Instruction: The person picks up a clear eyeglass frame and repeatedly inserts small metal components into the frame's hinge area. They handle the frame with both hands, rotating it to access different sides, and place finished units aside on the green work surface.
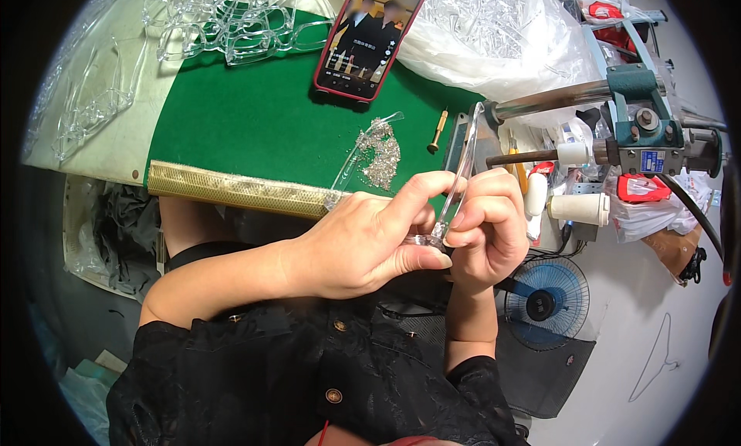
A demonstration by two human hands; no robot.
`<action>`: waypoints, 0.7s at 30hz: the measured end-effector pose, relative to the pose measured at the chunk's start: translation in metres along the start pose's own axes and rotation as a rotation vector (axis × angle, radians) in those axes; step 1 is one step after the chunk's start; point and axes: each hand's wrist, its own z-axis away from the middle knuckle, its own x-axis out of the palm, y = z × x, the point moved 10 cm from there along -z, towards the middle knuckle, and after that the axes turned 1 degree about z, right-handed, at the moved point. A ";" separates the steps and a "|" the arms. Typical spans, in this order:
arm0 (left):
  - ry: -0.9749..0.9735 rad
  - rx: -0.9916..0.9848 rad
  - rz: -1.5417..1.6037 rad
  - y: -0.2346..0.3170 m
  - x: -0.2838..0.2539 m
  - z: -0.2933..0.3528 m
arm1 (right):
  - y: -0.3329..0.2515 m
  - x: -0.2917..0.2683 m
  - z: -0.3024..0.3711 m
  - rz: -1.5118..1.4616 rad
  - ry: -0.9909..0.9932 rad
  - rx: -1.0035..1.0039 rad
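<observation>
In front of my body, my left hand (351, 241) pinches the transparent plastic front of an eyeglass frame (421, 240), most of it hidden behind the fingers. My right hand (492, 228) grips a transparent temple arm (466, 154) near its hinge end, where it meets the front. The temple's long end points up, away from me, near the metal rod of a machine. Beyond my left hand, a heap of tiny metal screws (381, 159) lies on a green mat (247, 129). A loose transparent temple (353, 162) rests beside the heap. Right of it lies a small brass-coloured screwdriver (438, 132).
A red-cased phone (369, 44) stands at the mat's far edge. Transparent frames (239, 29) are piled at far left, and a white plastic bag (494, 37) of transparent parts sits behind. A green machine (644, 122) is at right, a blue fan (543, 303) below. Gold trim (231, 187) edges the table.
</observation>
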 end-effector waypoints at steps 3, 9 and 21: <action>0.008 -0.020 0.038 0.000 0.000 0.000 | 0.000 0.000 0.000 0.000 -0.003 -0.004; -0.016 0.026 -0.120 0.003 0.001 -0.002 | 0.033 0.000 0.010 -0.386 0.097 0.306; 0.053 0.074 0.051 0.006 0.008 -0.039 | 0.048 -0.021 0.030 -0.389 0.135 0.424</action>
